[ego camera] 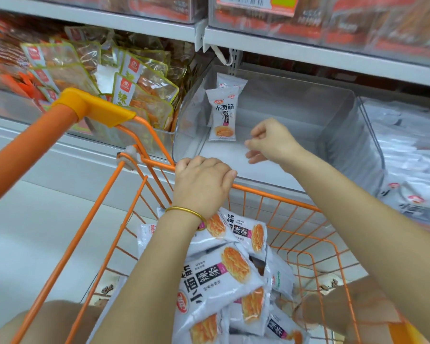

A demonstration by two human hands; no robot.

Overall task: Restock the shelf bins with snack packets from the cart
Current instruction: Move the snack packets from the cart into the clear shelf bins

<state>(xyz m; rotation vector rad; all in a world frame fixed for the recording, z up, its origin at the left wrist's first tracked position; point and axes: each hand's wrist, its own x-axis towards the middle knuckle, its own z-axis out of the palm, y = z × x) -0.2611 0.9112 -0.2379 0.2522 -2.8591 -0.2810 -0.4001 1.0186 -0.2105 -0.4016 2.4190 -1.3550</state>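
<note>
Head view: left hand (204, 181) grips the cart rim (271, 195) above heaped snack packets (224, 276); right hand (271, 142), loosely curled and empty, hangs over the clear bin (338, 115), one packet (221, 115) just left of it

**Left hand gripping, right hand loose**

My left hand (204, 184) curls over the cart rim (271, 195), knuckles up, forearm stretched straight ahead (a thin bangle (184, 209) circles that wrist). My right hand (271, 142) hovers farther forward and higher, fingers loosely bent, holding nothing, its forearm reaching in from the right.
</note>
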